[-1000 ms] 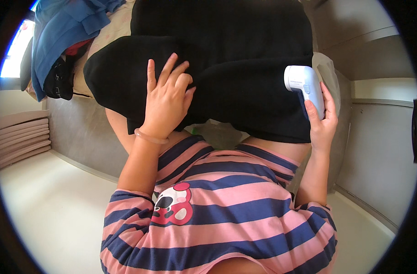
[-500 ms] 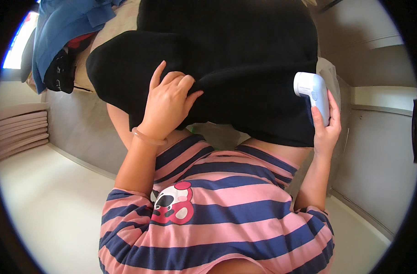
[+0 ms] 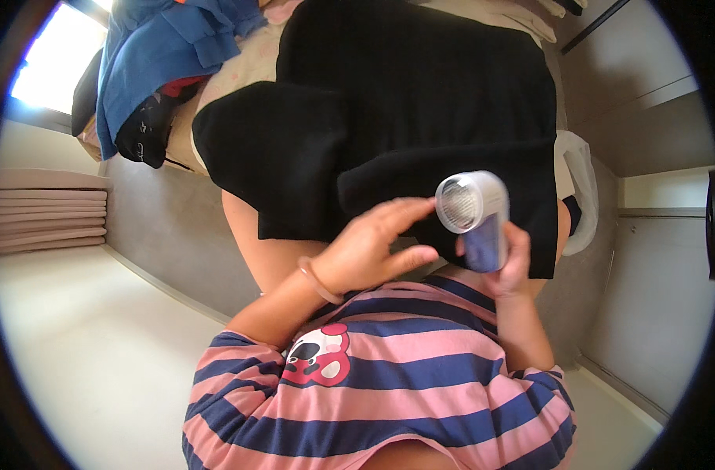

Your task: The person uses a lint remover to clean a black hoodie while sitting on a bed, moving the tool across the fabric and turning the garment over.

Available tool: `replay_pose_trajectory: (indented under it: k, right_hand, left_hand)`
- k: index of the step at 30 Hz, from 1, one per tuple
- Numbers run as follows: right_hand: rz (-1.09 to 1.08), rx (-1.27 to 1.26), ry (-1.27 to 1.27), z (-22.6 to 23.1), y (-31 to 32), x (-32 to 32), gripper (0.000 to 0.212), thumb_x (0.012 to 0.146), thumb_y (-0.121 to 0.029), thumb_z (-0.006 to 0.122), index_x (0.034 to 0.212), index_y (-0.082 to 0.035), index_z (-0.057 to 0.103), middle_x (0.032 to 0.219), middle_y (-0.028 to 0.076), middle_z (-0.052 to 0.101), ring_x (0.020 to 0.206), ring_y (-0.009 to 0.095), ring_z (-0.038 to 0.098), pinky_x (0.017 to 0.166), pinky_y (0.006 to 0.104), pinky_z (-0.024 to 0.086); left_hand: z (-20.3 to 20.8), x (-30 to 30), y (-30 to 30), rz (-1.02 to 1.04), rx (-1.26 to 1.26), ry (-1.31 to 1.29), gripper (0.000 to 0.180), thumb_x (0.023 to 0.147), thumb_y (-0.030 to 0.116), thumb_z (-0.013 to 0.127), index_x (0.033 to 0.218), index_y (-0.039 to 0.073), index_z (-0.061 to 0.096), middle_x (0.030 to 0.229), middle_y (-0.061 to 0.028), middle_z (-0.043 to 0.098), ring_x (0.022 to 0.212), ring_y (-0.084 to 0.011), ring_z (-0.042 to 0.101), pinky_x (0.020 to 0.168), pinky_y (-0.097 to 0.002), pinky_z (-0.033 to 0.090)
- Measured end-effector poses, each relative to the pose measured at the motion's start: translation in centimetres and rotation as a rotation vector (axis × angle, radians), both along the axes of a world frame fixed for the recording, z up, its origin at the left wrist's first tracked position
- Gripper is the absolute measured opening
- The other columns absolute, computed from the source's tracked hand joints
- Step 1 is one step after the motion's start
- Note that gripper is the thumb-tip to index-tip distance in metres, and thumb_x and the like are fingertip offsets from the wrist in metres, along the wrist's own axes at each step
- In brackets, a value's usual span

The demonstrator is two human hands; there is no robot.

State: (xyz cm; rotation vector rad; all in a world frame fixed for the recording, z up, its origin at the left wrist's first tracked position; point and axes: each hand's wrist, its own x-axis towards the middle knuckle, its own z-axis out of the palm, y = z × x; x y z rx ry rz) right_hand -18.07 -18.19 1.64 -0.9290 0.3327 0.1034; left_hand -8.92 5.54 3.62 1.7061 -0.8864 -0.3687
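Observation:
In my right hand (image 3: 510, 262) is a white and blue fabric shaver (image 3: 487, 207), raised over my lap. Its round metal mesh head faces up and to the left. My left hand (image 3: 381, 239) reaches in from the left with fingers stretched out and thumb apart. Its fingertips are at the rim of the shaver head; whether they touch it I cannot tell. Beneath both hands a black garment (image 3: 436, 86) lies spread over my thighs and the bed edge, with a folded part (image 3: 267, 149) on the left.
Blue clothing (image 3: 158, 70) and a black cap-like item (image 3: 144, 135) are heaped at the far left. A whitish plastic bag (image 3: 581, 192) hangs at the right, beside grey cabinet doors (image 3: 647, 274). Folded pinkish curtain fabric (image 3: 48, 207) is at the left by the window.
The shaver has come left and nearer to me, its head turned upward to show the mesh. My left hand has left the black fabric and moved right, toward the shaver.

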Motion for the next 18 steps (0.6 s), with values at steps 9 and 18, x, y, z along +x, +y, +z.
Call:
replay_pose_trajectory:
  k: [9,18]
  right_hand:
    - [0.125,-0.207,-0.084,0.6,4.5,1.5,0.054,0.100,-0.050,0.058,0.131,-0.005,0.052,0.116,0.005,0.059,0.106,0.011,0.054,0.094,0.0271,0.045]
    - [0.120,-0.186,-0.067,-0.3,4.9,1.0,0.053,0.102,-0.048,0.054,0.134,-0.006,0.049,0.118,0.006,0.058,0.108,0.013,0.054,0.097,0.0289,0.044]
  left_hand:
    - [-1.7,-3.6,-2.0,0.058,-0.136,0.411,0.040,0.101,0.018,0.056,0.135,-0.002,0.051,0.123,-0.0203,0.062,0.115,-0.0317,0.061,0.099,-0.0398,0.048]
    - [-2.5,-3.8,-1.9,0.033,-0.120,0.356,0.045,0.104,0.026,0.053,0.139,-0.002,0.047,0.128,-0.0179,0.060,0.117,-0.0290,0.059,0.101,-0.0383,0.047]
